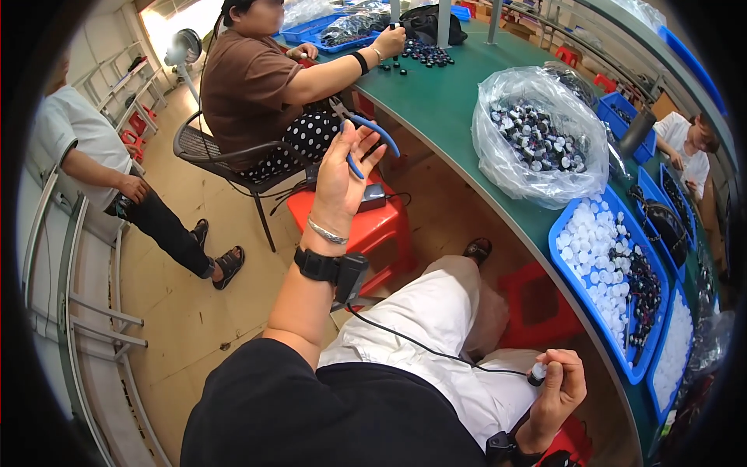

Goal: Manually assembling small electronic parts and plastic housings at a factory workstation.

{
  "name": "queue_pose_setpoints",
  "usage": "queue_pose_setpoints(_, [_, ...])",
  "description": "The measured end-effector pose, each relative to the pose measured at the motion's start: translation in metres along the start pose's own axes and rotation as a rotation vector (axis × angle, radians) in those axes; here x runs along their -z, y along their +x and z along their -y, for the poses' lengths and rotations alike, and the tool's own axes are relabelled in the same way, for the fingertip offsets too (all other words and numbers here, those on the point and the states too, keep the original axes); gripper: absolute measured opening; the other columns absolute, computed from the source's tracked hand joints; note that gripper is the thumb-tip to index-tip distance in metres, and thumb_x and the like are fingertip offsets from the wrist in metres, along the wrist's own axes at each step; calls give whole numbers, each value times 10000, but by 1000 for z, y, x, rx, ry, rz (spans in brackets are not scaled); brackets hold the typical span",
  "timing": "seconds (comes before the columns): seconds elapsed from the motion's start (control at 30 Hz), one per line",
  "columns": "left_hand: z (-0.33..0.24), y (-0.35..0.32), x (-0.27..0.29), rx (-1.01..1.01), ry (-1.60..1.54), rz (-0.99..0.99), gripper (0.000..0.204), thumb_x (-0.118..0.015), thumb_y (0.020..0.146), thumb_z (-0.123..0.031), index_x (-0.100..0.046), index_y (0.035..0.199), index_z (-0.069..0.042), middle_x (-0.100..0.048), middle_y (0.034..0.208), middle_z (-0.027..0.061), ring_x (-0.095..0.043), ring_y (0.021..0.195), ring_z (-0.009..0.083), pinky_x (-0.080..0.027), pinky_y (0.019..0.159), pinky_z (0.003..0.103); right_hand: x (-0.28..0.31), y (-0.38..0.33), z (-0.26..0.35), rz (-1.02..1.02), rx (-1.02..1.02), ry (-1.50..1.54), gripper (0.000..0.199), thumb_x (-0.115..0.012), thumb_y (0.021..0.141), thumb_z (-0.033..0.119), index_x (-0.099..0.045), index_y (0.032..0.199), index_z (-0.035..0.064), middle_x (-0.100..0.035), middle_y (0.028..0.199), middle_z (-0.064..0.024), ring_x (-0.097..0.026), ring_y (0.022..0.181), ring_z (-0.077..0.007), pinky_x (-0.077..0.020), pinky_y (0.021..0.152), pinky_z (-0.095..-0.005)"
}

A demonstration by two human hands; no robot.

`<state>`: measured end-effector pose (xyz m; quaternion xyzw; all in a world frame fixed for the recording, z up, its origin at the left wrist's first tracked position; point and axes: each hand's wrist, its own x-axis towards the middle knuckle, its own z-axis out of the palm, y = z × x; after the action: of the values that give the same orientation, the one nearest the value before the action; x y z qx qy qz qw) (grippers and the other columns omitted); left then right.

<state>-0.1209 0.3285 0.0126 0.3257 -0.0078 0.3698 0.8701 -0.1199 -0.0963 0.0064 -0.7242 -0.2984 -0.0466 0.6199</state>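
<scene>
Nearest the camera, the right hand (559, 387) is curling shut around a small bottle (537, 374) with a white body and a dark cap (only its top is showing above the fingers), low beside the white-trousered lap and just short of the green surface (436, 101). Further out, the left hand (342, 175) is lifting blue-handled pliers (364, 134) above a red stool (373, 226); the palm is spreading wide, fingers loosely apart, with one handle lying across the fingers and the other arching free to the right. Beyond, on the surface, a blue tray (580, 311) is holding white caps and dark pieces, and a clear bag (537, 132) of dark-capped bottles is sitting behind it. Farthest off, a person in a brown shirt (249, 86) is working at the same surface.
</scene>
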Motion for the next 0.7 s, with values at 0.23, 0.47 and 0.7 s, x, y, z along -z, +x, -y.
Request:
queue_pose_setpoints(0.23, [10,-1,-3,94,-109,38,286,-517,975,-330,-568,842,-82,-646,1013,174,-625,1019,349,-518,883,482,-1,0,-1,4,0,0,106,-533,946,49,-595,977,-32,-573,868,-89,-560,692,-115,-468,594,-215])
queue_pose_setpoints(0.47, [15,0,2,77,-29,159,381,-483,967,-438,-469,771,-112,-603,841,95,-599,737,216,-494,625,335,-1,1,-3,7,-19,7,109,-533,946,51,-593,982,-33,-573,869,-92,-553,689,-114,-465,592,-218])
queue_pose_setpoints(0.7, [22,-10,-38,45,133,-27,401,-454,973,-460,-475,773,-113,-602,882,84,-589,731,199,-485,617,343,-2,2,-4,-3,-25,7,112,-539,947,61,-596,982,-28,-576,868,-91,-554,685,-112,-464,582,-215])
